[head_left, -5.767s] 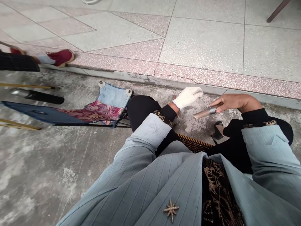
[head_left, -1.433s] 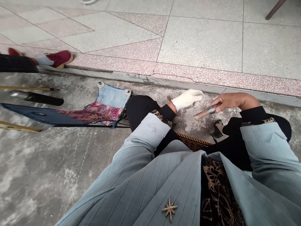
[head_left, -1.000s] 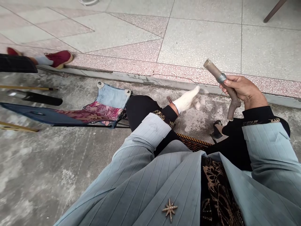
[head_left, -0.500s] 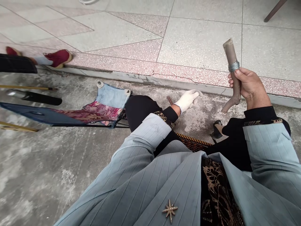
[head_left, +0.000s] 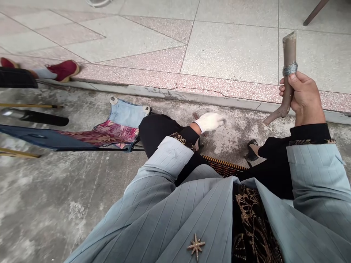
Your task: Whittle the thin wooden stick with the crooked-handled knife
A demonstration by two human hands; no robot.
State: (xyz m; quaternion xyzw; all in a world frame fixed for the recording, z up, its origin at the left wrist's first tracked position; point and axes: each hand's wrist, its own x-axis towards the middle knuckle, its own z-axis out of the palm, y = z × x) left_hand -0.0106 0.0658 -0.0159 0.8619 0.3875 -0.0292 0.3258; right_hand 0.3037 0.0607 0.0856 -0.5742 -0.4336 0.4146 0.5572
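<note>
My right hand (head_left: 305,91) is closed around a forked piece of wooden branch (head_left: 289,54), held up at the right. Several turns of grey metal wire (head_left: 290,68) wrap the branch just above my thumb. The cut end points up, and the crooked lower end bends to the left. My left hand (head_left: 211,121) wears a white knitted glove and hovers low over the concrete, well apart from the branch. Its fingers look pressed together; whatever they may pinch is too small or blurred to see. A thin brown stick (head_left: 195,115) shows partly behind the glove.
A folding chair (head_left: 115,128) with denim and flowered cloth stands at the left, with a dark bottle-like object (head_left: 46,117) beyond it. Another person's red shoe (head_left: 64,70) rests on the tiled step (head_left: 153,78). I sit on a woven seat (head_left: 225,166).
My right hand has moved right and slightly up with the branch, which now stands more upright. My gloved left hand has shifted left and a little down, widening the gap.
</note>
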